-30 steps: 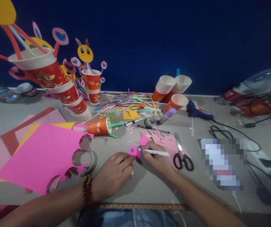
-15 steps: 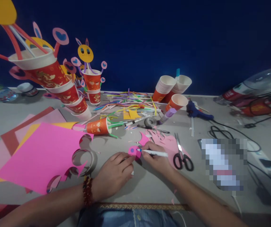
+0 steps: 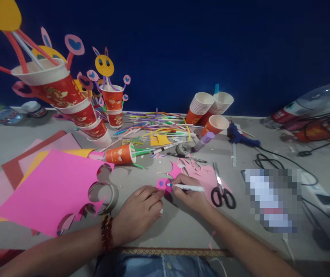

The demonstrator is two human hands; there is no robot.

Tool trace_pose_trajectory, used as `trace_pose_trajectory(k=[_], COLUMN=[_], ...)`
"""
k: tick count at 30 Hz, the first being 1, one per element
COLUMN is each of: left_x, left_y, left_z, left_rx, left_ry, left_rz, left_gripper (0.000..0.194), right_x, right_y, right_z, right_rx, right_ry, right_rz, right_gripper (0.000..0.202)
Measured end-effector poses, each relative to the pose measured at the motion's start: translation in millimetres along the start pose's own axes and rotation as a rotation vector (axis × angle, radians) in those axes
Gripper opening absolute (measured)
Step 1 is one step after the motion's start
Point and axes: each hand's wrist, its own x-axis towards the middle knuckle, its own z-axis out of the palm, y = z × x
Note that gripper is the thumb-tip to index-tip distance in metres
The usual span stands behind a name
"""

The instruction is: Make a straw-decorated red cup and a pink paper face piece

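A small round pink paper piece [image 3: 160, 182] with a blue dot lies on the grey table. My left hand [image 3: 142, 209], a beaded bracelet at its wrist, has its fingertips at the piece's lower edge; something small and white shows beneath the fingers. My right hand [image 3: 188, 192] is closed round a white marker [image 3: 190, 187], its blue tip on the right part of the pink piece. Pink paper scraps [image 3: 195, 169] lie just beyond that hand, with black-handled scissors [image 3: 222, 192] to its right.
Pink, yellow and red sheets [image 3: 52, 184] and a tape roll [image 3: 111, 198] are at left. Decorated cup figures [image 3: 113, 98] stand behind. Straws [image 3: 156, 125], stacked cups [image 3: 198, 107] and a glue gun [image 3: 242, 138] lie further back. Cables [image 3: 286, 154] and a blurred-out object [image 3: 271, 204] are at right.
The marker in my right hand has shifted very slightly, its tip a little lower on the pink piece. My left hand stays in place.
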Motion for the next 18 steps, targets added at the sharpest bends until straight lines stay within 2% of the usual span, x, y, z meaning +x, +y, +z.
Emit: trace_pose_trajectory(k=[10, 18], left_x=[-1.1, -0.1], left_y=[0.5, 0.0], left_z=[-1.0, 0.0], left_rx=[-0.009, -0.005], left_ry=[-0.026, 0.003], left_rz=[-0.003, 0.002], left_gripper=[0.013, 0.012], right_x=[0.8, 0.7], right_y=[-1.9, 0.2], right_z=[-1.4, -1.5], right_rx=[0.02, 0.027], right_ry=[-0.011, -0.015], right_rz=[-0.011, -0.009], right_gripper=[0.012, 0.011])
